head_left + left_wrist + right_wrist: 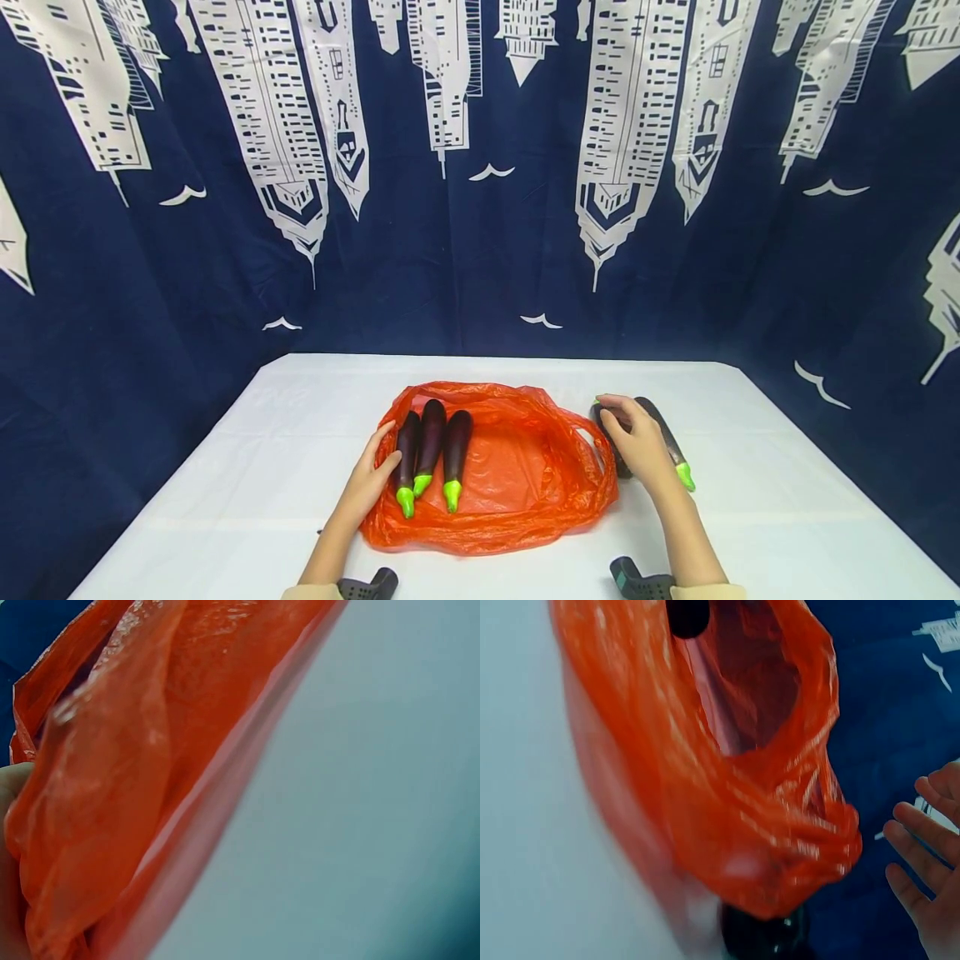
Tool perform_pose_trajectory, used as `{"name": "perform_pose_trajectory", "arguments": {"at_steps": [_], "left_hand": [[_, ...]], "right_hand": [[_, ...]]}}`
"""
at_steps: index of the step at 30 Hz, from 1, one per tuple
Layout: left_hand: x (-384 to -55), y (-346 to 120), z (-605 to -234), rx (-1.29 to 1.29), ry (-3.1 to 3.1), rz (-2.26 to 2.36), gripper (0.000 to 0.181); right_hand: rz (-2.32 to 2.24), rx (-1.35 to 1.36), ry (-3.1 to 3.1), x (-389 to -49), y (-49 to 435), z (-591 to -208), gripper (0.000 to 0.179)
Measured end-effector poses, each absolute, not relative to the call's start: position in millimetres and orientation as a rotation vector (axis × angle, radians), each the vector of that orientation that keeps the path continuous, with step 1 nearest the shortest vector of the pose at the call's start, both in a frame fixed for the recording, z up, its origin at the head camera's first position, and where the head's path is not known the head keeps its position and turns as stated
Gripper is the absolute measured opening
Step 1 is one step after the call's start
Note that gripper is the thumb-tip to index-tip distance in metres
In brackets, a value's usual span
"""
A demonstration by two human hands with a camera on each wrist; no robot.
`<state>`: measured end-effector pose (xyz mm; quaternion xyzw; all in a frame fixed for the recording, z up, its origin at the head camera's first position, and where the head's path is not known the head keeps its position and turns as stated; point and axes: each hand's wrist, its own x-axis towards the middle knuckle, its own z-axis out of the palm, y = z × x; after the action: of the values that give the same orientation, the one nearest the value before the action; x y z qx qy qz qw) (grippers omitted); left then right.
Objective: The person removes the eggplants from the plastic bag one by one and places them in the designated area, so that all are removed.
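A red-orange plastic bag lies spread with its mouth open. Inside, along its left side, three dark purple eggplants sit side by side, green stem ends toward me. My left hand holds the bag's left rim, its thumb over the edge; the left wrist view shows folded plastic against the hand. To the bag's right, my right hand hovers over an eggplant, partly hiding it. In the right wrist view its fingers are extended and apart from that eggplant. Another eggplant lies farther right.
The white table extends around the bag on both sides. Behind it hangs a navy cloth printed with white buildings and birds. Dark wrist devices show at the bottom edge near both forearms.
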<state>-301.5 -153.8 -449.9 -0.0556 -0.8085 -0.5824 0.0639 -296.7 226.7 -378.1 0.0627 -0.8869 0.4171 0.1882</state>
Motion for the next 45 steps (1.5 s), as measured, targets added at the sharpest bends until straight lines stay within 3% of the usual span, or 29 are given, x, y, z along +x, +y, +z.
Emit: {"name": "perform_pose_trajectory", "arguments": {"at_steps": [14, 22, 30, 45], "left_hand": [[-300, -152, -446, -0.159, -2.460, -1.729, 0.053], [-283, -146, -424, -0.136, -2.463, -1.758, 0.051], [-301, -153, -449, -0.167, -2.467, -1.727, 0.054], [-302, -153, -449, -0.170, -2.460, -1.745, 0.055]], "right_hand": [[1.155, 0.329, -2.480, -292, 186, -375, 0.024], [1.143, 0.388, -2.521, -288, 160, -376, 0.024], [1.130, 0.404, -2.544, -282, 141, -379, 0.024], [1.078, 0.658, -2.641, -271, 100, -391, 0.033]]}}
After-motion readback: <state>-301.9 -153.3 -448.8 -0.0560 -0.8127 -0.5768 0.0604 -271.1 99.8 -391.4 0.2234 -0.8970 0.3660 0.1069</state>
